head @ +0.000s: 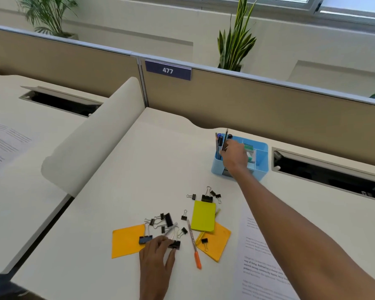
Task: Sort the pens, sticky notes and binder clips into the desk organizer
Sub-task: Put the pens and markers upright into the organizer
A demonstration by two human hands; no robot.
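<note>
White office counter point(139, 169), beige partition behind. I have my right hand point(234, 158) pinching a slim dark pen point(225, 137), upright over the pen slot at the left end of the light blue plastic desk organizer point(262, 161) (other pens stand there). My left hand point(158, 254) lies curled at the pile, fingertips against a black metal binder clip point(175, 244); whether it grips, I cannot tell. Next, I judge: release the pen, then fetch the orange-capped pen point(194, 243) beside the lime-yellow sticky pad point(203, 215).
</note>
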